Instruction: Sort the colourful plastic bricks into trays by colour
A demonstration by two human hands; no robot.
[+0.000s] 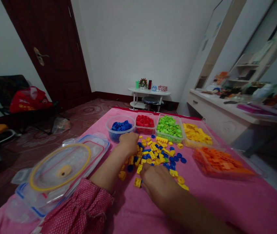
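My left hand (129, 143) is curled at the left edge of a loose pile of yellow and blue toy building blocks (153, 152), just in front of the round tub of blue blocks (121, 126). Its fingertips are hidden, so what they pinch does not show. Closer to me, my right hand (158, 182) rests with bent fingers on the near side of the pile. A yellow block (137, 182) lies beside it, and a yellow ring-shaped piece (180, 179) is to its right. Whatever its fingers hold is covered by the hand.
Behind the pile stand clear boxes of red blocks (145, 121), green blocks (169, 127) and yellow blocks (197, 134). An orange-filled box (221, 162) is at right. Stacked clear lids (60, 169) lie at left on the pink cloth (216, 201).
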